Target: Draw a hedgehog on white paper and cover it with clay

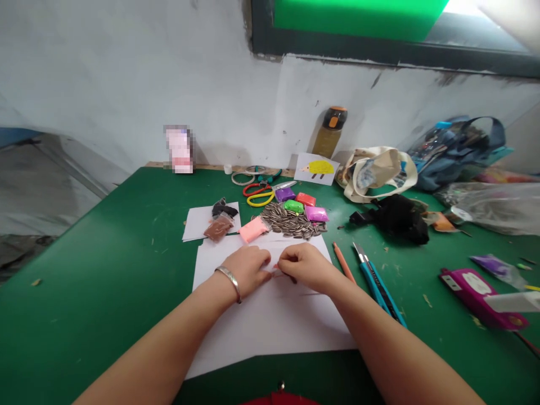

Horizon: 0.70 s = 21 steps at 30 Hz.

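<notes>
White paper lies on the green table, with both hands over its upper part. My left hand, a silver bangle at its wrist, rests on the paper with its fingers bent; whether they hold anything is hidden. Close by on the right, my right hand has its fingers pinched together at a small orange-pink bit, too small to make out. A dark piece shows under the right fingers. Just beyond the hands are a pink clay packet, a brown clay packet and a pile of striped seeds.
Scissors and colored clay packets lie behind the seeds. A hedgehog picture leans near a bottle. At right are an orange pencil, a teal cutter, a black cloth, bags and a magenta device.
</notes>
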Tool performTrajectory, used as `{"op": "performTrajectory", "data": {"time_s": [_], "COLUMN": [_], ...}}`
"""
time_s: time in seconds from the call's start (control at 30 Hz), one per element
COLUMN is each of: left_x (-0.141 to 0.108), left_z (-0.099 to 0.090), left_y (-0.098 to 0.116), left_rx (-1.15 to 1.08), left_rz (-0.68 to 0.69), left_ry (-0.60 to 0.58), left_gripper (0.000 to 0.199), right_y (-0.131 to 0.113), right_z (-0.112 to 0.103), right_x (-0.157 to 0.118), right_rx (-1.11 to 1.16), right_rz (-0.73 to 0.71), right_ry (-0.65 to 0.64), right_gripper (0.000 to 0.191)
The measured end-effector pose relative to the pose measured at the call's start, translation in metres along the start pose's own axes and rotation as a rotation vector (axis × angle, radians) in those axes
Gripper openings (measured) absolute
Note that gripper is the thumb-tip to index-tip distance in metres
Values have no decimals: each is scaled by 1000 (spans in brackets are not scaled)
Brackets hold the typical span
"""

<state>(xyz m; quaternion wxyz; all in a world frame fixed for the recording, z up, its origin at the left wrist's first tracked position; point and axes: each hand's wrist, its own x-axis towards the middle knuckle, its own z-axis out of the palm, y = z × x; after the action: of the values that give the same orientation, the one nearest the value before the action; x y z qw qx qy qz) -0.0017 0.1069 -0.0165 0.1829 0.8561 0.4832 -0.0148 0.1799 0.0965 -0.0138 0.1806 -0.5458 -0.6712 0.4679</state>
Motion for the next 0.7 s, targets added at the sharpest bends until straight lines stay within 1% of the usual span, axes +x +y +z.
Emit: {"op": "performTrajectory", "data": {"time_s": [0.13,0.2,0.27,0.37,0.47,0.53,0.6,0.7], "left_x": [0,-2,-4,-7,-7,-6,-5,-4], "left_z": [-4,-7,-11,-15,-14,-12,-10,-9], "left_y": [-4,-4,-3,0,4,5,5,5], "left_rx": [-7,-63,-207,-501,-711,-830,-922,-981], "left_rz": [-4,-1,-13,-56,-91,-117,-143,-160], "left_ry": [16,-8,-46,-82,-92,-86,-90,-116], "left_gripper": [13,12,17,30,27,28,30,31], "right_y": [-6,-10,-12,-11,-6,-2,1,5], "right_z": [0,-1,-2,-3,1,4,6,5], "right_x": [-1,-2,-2,-5,-8,-9,-10,-12], "right_rx": [103,125,167,267,360,384,359,230], "right_rz": [28,29,55,83,73,66,47,-19], "right_ry": [-14,-20,-41,-48,-6,28,50,95], "right_gripper": [15,15,14,15,15,15,16,14]}}
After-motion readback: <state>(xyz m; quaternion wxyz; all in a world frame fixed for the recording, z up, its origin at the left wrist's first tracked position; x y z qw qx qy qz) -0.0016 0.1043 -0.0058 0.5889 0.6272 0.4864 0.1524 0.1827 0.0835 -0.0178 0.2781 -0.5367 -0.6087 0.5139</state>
